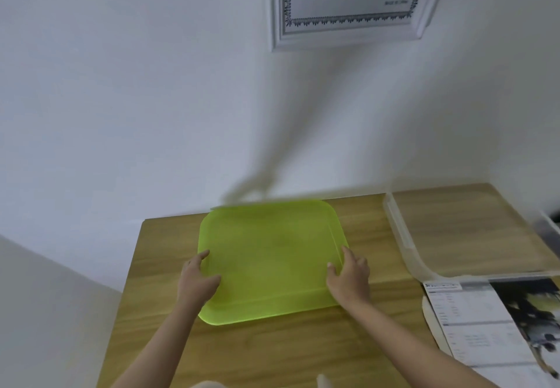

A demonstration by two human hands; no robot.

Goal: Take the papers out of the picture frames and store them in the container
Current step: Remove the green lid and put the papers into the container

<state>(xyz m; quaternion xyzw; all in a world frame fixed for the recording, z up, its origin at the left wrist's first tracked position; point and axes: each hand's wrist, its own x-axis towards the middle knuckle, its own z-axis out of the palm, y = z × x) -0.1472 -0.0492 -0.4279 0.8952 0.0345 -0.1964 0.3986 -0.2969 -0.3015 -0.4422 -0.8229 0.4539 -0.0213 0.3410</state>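
Note:
A translucent green lid (272, 254) lies flat on the wooden table (272, 354), slightly blurred. My left hand (197, 281) grips its left edge, thumb on top. My right hand (350, 275) grips its right edge the same way. A clear plastic container (403, 242) stands to the right with the wood showing through it. Printed papers (491, 324), one with a dark photo, lie in front of the container at the lower right. A white picture frame (348, 28) hangs on the wall above, with a sheet marked 21x29.7CM inside.
The table stands against a white wall, and its left edge (133, 266) drops off just left of the lid. A pale blurred object (324, 383) shows at the bottom edge.

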